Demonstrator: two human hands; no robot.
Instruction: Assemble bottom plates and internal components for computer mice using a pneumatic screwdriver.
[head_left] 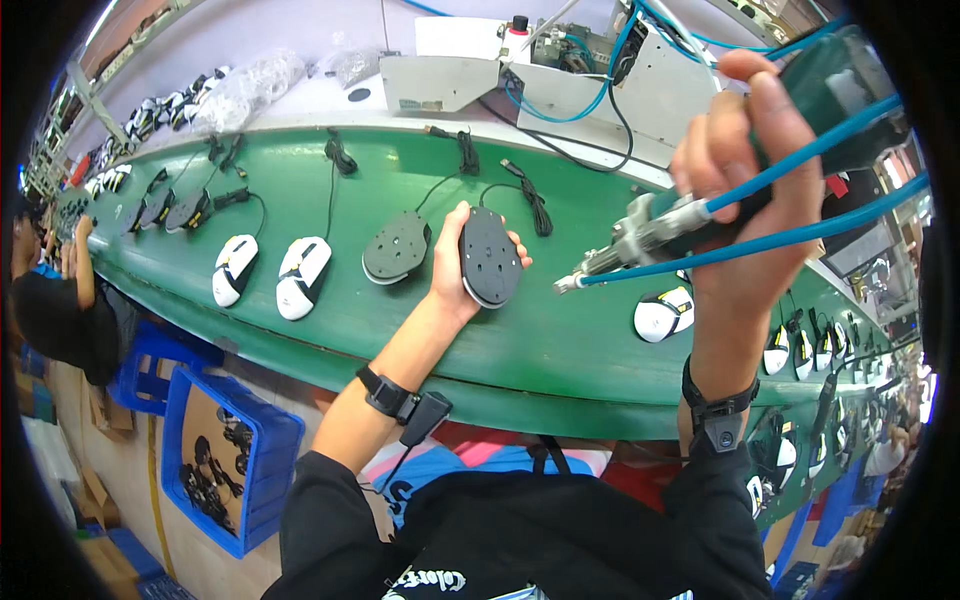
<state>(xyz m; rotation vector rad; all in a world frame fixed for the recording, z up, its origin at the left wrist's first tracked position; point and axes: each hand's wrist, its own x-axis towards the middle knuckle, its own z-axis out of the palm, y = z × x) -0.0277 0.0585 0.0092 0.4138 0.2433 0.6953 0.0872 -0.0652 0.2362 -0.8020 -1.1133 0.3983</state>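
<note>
Black mouse (489, 258), long axis cord-end away, left fingers (452, 232) clasping it, right fingers (730, 140) gripping tool (640, 237)

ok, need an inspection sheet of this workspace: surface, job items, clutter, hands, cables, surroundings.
Surface: green worktop, mice spread along it.
Job items: held mouse, dark underside up; second mouse underside up beside it; white-and-black mice top up on both sides.
Clutter: clear plastic bags at the back; blue crate of dark parts on the floor.
Hands: left hand grips the held mouse; right hand grips a metal-nosed tool, tip apart from that mouse.
Cables: mouse cables bundled; blue hoses at the tool.
Surroundings: white machine behind; another person far left.
</note>
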